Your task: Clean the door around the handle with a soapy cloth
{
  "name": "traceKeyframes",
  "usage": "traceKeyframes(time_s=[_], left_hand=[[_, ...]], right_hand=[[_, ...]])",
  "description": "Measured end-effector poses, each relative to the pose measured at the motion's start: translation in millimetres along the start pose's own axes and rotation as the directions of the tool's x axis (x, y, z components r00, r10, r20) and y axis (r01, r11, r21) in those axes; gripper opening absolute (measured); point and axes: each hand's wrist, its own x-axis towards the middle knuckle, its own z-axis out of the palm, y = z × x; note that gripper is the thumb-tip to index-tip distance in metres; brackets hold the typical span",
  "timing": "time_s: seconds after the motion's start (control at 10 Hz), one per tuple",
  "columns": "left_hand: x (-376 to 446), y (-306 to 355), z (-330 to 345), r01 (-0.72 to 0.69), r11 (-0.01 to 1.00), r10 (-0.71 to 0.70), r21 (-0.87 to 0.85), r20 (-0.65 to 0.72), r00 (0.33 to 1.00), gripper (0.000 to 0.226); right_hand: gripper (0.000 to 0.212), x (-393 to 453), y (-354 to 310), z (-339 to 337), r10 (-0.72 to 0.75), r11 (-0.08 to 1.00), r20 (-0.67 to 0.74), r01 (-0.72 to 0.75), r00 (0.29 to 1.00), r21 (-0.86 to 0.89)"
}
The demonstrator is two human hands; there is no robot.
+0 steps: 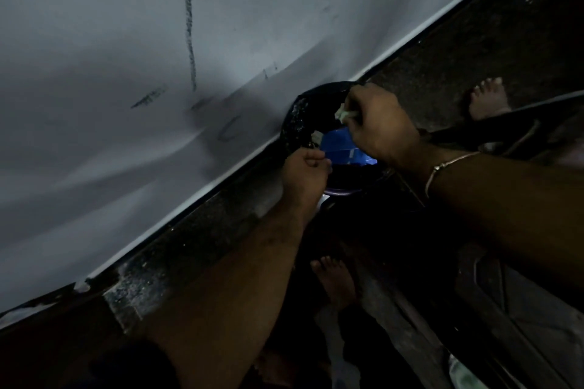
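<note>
Your right hand (380,123) pinches a pale cloth (345,115) over the dark bucket (298,123) by the wall (126,73) — your left hand (305,172) curls its fingers on the bucket's near rim.

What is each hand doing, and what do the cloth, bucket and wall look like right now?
Right hand: gripping a pale cloth over the bucket.
Left hand: curled at the bucket's rim, pinching something small; unclear what.
Cloth: bunched up in the right hand.
Bucket: dark, open, wet-speckled inside.
Wall: pale, with dark scribbles and smudges.
</note>
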Motion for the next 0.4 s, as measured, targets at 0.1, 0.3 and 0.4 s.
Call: traceKeyframes(time_s=[0.1, 0.3, 0.4], left_hand=[[1.3, -7.5, 1.6, -0.015, 1.0, 0.015, 0.016, -0.015, 1.0, 0.014], [2.4, -15.2, 3.3, -0.018, 1.0, 0.018, 0.018, 0.014, 1.0, 0.014], [3.8, -14.8, 1.6, -0.034, 0.998, 0.034, 0.06, 0.002, 0.999, 0.017]], right_hand=[[0.013, 6.4, 6.3, 13.0, 0.005, 0.999, 0.036, -0.003, 0.999, -0.033], [0.042, 7.6, 21.3, 27.8, 0.247, 0.969, 0.369, -0.226, 0.896, -0.099], [0.046, 10.1, 19.7, 29.1, 0.267, 0.963, 0.357, -0.236, 0.895, -0.129]])
